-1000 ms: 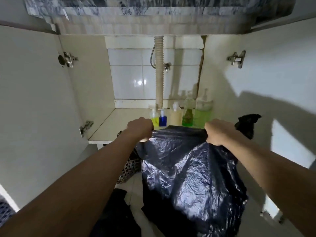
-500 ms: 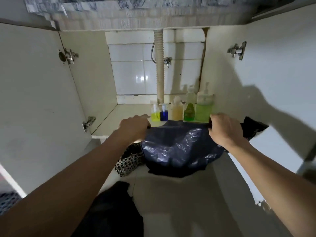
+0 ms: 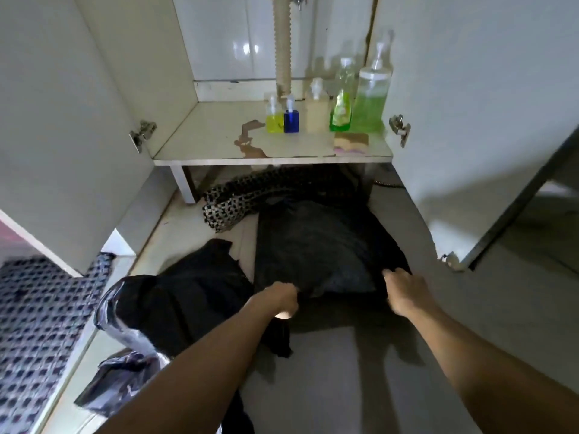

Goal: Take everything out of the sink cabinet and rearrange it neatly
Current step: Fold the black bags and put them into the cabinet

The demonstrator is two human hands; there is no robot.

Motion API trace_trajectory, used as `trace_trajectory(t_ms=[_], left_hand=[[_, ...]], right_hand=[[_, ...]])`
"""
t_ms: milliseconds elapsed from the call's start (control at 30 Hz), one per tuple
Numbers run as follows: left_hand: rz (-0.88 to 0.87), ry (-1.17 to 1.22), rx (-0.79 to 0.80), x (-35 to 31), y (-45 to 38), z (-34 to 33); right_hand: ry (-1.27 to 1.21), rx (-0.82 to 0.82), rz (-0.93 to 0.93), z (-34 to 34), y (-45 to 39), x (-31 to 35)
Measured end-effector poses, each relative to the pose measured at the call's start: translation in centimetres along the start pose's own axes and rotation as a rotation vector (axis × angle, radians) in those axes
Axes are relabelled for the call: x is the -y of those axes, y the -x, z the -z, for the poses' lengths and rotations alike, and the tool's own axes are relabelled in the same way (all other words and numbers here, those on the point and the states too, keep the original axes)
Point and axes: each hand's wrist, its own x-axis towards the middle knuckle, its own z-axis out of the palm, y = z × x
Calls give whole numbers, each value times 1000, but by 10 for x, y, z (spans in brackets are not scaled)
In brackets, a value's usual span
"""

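A black plastic bag (image 3: 316,245) lies flat on the tiled floor in front of the open sink cabinet. My left hand (image 3: 279,300) grips its near left corner and my right hand (image 3: 404,291) pinches its near right corner. On the cabinet shelf (image 3: 213,139) stand a yellow bottle (image 3: 274,119), a blue bottle (image 3: 291,117), a cream bottle (image 3: 317,109), a green squeeze bottle (image 3: 341,104) and a large green pump bottle (image 3: 371,95). A sponge (image 3: 351,142) lies at the shelf's front right.
More black bags (image 3: 175,302) are heaped on the floor to the left. A checked cloth (image 3: 238,198) lies under the shelf edge. A patterned mat (image 3: 34,324) is at far left. Both cabinet doors (image 3: 62,151) stand open. A ribbed drain pipe (image 3: 283,42) runs down the back.
Both hands brought the black bag down from chest height in front of the shelf and spread it flat on the floor. My view tilted downward.
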Motion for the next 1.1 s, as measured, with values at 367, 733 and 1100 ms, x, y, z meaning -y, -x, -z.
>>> trace_trajectory(t_ms=[367, 733, 1100], left_hand=[[31, -5, 164, -15, -2, -76], [-11, -205, -160, 41, 40, 90], [323, -171, -101, 185, 121, 106]], right_hand=[[58, 306, -44, -50, 8, -14], [-374, 138, 186, 63, -20, 107], [-431, 299, 611, 80, 43, 272]])
